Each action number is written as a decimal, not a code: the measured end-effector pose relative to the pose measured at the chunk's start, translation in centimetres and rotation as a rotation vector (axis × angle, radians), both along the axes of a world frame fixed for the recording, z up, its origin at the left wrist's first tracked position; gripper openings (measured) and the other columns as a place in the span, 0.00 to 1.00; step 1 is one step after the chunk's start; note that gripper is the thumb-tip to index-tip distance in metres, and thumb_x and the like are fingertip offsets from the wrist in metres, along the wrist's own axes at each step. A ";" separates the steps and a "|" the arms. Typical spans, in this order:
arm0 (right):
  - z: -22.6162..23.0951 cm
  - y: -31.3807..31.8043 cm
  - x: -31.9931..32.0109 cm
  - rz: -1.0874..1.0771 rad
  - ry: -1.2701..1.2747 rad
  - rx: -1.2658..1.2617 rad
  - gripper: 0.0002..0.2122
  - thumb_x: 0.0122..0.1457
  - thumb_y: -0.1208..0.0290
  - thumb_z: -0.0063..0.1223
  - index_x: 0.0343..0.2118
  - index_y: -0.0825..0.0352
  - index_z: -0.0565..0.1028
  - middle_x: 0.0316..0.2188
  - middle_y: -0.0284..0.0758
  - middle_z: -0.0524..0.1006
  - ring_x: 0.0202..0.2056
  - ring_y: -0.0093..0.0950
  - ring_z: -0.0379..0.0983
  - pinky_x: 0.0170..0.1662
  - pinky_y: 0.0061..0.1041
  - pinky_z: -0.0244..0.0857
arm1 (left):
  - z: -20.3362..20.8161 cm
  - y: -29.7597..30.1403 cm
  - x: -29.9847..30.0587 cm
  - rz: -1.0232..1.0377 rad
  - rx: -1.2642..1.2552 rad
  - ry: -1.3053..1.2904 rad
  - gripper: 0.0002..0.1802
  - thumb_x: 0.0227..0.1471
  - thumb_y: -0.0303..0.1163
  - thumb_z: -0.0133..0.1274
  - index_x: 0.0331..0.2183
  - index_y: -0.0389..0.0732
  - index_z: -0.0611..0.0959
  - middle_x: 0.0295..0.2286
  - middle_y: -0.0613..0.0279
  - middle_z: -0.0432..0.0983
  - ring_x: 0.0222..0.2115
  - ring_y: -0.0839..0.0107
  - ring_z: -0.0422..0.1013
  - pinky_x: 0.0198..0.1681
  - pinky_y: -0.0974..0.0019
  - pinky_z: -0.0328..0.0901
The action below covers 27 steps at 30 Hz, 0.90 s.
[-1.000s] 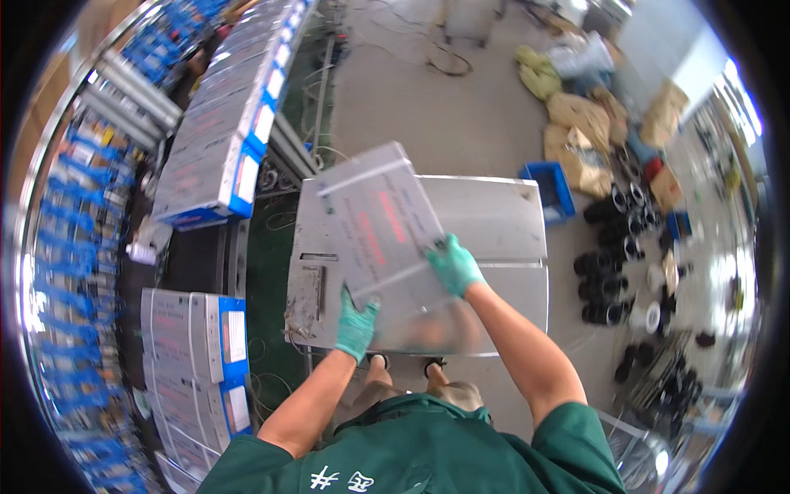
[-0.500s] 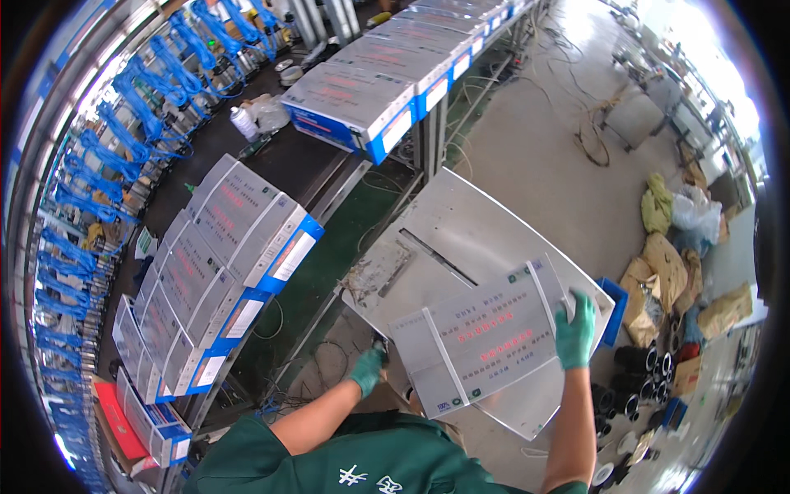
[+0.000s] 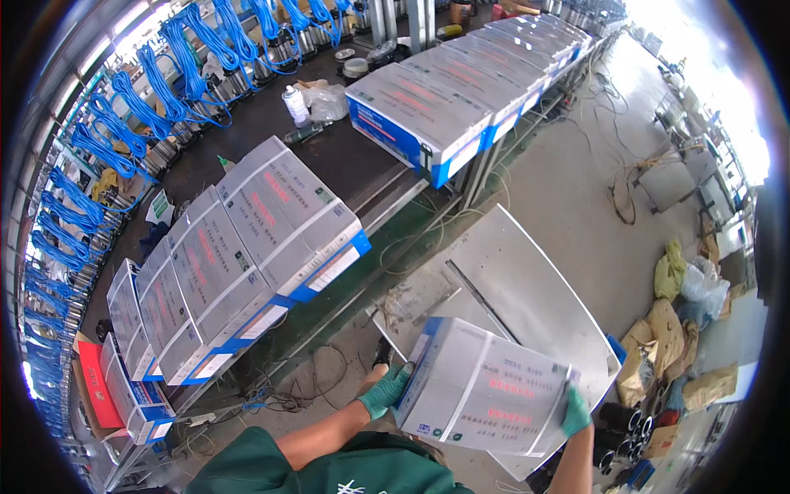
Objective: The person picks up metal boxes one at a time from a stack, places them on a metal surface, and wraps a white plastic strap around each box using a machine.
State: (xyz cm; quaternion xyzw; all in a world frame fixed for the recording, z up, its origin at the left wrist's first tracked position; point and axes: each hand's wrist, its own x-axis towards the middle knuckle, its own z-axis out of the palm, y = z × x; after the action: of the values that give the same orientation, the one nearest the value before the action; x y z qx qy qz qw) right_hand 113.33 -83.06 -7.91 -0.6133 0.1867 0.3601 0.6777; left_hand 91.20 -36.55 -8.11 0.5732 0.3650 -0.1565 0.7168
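One grey, blue-ended, white-strapped carton (image 3: 498,391) slants at lower centre, green-gloved left hand (image 3: 384,392) and right hand (image 3: 578,413) well apart, grasping opposite ends.

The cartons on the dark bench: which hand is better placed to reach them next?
Probably the left hand, at the held carton's end nearer the bench cartons; the right hand is at its far end.

Your right hand (image 3: 578,414) blurs against the carton (image 3: 485,391). Lower edge cuts off your right forearm (image 3: 573,468) and shirt (image 3: 329,471). Carton hides part of the metal table (image 3: 531,276). Print on far cartons (image 3: 527,51): too small.
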 end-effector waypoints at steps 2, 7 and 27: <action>-0.6 1.1 -3.7 -0.104 0.080 0.115 0.36 0.65 0.43 0.59 0.68 0.62 0.66 0.62 0.36 0.75 0.59 0.38 0.74 0.61 0.44 0.71 | 1.4 3.0 1.3 -0.158 0.319 -0.029 0.46 0.62 0.69 0.50 0.57 0.33 0.75 0.45 0.44 0.78 0.48 0.60 0.75 0.55 0.58 0.68; 1.2 10.5 -7.6 -0.192 -0.109 0.379 0.42 0.60 0.35 0.58 0.69 0.61 0.65 0.66 0.38 0.70 0.65 0.42 0.67 0.67 0.50 0.65 | 10.7 10.4 6.0 -0.096 0.600 -0.447 0.43 0.57 0.63 0.60 0.57 0.36 0.77 0.47 0.40 0.80 0.46 0.45 0.79 0.53 0.51 0.71; 18.4 47.8 -4.4 1.039 -0.175 0.579 0.38 0.68 0.66 0.58 0.76 0.63 0.50 0.70 0.45 0.64 0.70 0.33 0.61 0.70 0.34 0.58 | 24.9 54.2 -7.8 1.088 0.497 -0.482 0.23 0.68 0.47 0.53 0.52 0.39 0.84 0.51 0.53 0.81 0.52 0.61 0.75 0.60 0.63 0.66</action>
State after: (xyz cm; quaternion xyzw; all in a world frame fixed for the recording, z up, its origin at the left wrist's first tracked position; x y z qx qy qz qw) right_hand 108.98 -35.31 10.54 -0.4422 -0.2995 0.6286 0.5653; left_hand 83.40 17.66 16.78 0.4741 0.4575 0.4518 0.6015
